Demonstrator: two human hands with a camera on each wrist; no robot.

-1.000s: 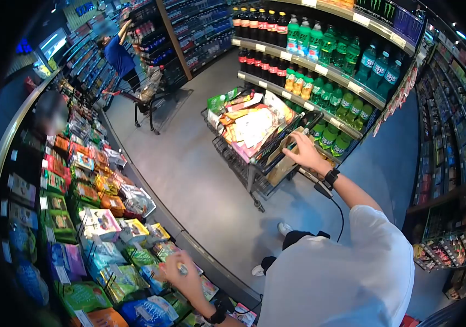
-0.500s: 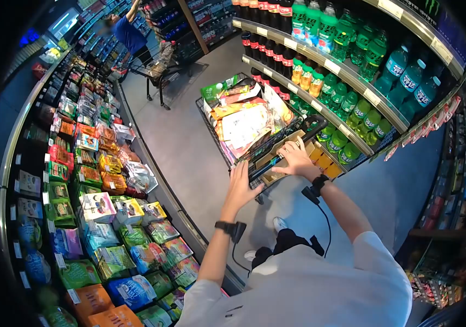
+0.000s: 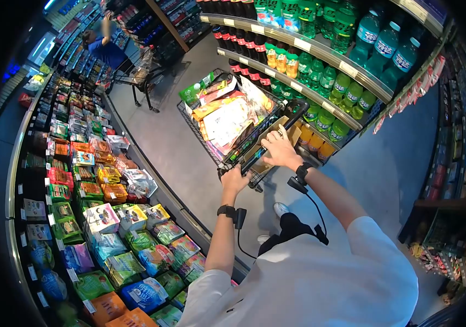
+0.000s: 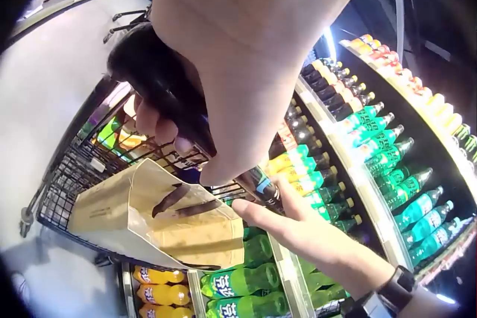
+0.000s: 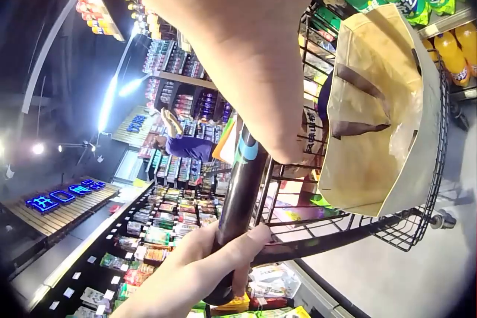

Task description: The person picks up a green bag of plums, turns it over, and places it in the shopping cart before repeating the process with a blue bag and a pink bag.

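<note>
My left hand (image 3: 234,181) grips the left end of a black shopping cart handle (image 5: 242,191), its thumb on the near side. Farther right along the same handle is my right hand (image 3: 281,148), bent over it; in the left wrist view the bar passes between thumb and fingers. The right wrist view hides those fingers. An upright beige paper bag (image 4: 108,210) with dark strap handles stands open-topped in a wire section under the handle. Ahead of it, packaged goods (image 3: 230,117) are heaped in the main cart basket (image 3: 201,143).
Soda bottles (image 3: 384,49) fill a shelf rack close on the right. Along the left runs a long display of snack packs (image 3: 140,240) with a raised edge. Farther ahead, a person in blue (image 3: 110,54) stands by another cart (image 3: 144,82) in the aisle.
My left hand has come from over the snack display to the cart handle and closed around it. My right hand has settled lower onto the bar. The head view has tilted down and shifted.
</note>
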